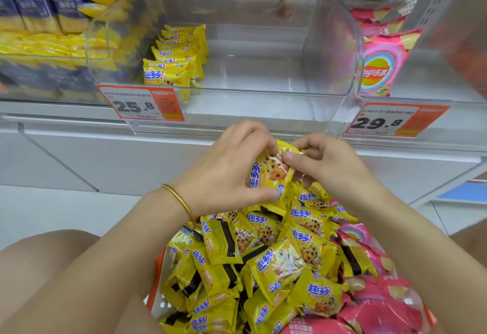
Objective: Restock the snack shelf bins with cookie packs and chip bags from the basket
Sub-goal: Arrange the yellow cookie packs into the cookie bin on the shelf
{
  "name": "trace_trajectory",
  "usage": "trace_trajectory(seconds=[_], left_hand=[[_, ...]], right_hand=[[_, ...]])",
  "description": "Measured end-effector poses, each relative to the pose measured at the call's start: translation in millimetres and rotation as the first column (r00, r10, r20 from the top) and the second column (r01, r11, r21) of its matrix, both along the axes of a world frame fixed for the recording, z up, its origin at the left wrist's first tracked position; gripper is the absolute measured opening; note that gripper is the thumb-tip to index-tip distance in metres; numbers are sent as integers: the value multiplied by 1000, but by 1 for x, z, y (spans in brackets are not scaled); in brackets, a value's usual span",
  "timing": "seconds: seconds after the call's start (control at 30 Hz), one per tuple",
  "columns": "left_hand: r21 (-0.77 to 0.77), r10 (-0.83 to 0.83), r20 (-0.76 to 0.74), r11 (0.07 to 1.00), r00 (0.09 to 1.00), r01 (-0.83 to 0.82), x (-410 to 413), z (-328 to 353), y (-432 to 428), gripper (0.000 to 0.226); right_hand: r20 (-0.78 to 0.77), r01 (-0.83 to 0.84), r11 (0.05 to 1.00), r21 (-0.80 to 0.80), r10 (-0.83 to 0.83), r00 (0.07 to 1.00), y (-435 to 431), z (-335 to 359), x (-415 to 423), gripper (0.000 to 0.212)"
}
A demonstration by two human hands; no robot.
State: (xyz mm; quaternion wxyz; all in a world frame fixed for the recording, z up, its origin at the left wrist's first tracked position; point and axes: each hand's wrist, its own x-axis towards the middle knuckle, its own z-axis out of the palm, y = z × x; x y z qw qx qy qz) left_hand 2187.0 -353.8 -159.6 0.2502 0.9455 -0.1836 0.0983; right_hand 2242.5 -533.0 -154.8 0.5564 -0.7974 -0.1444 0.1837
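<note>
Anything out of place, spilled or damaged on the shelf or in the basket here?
Nothing looks spilled or damaged. One oddity: a small brown shape at the back of the middle clear bin, apart from the cookie packs lined up along its left side; too blurred to identify.

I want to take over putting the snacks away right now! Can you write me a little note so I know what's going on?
Hands: left hand and right hand both grip one yellow cookie pack above the basket.
Basket: heaped with loose cookie packs; pink chip bags on its right side.
Done: a short row of packs at the left of the middle bin; a few shelved chip bags in the right bin.
Left: nearly everything; both bins have room.
</note>
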Motion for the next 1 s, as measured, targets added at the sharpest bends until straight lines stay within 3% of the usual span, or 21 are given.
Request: trace_trajectory(seconds=[0.1,0.17,0.33,0.4,0.5,0.6,0.67,0.77,0.87,0.93,1.0], left_hand=[[65,-48,41,997,998,46,-3,0,4,79],[29,-45,28,999,999,45,-4,1,7,86],[-391,7,-181,917,983,-79,-10,14,7,74],[-456,-5,-194,886,981,-86,-11,19,12,69],[-529,-27,-176,845,984,-72,-12,34,23,81],[-571,13,-69,820,997,-51,-10,50,37,88],[-585,125,37,807,991,-80,-5,56,48,88],[-634,405,186,746,895,-206,0,60,66,78],[-515,614,294,747,732,-420,4,58,92,51],[-320,605,330,794,724,-518,5,50,104,35],[-210,591,269,807,761,-552,6,44,106,31]], right_hand=[[-193,46,984,171,-13,981,4,6,-2,5],[-259,67,970,232,-5,966,7,10,-3,5],[-307,40,938,343,72,949,9,19,-10,4],[-248,-48,944,327,134,959,11,28,-12,19],[20,-240,964,114,240,971,19,57,-6,45],[260,-382,921,-77,389,884,42,90,7,29],[384,-400,901,-167,433,816,63,109,18,21],[430,-346,935,-71,342,836,90,128,42,21],[380,-285,958,-30,274,884,120,121,71,37],[360,-278,945,-173,323,875,142,103,84,39],[352,-300,910,-287,392,850,163,84,90,41]])
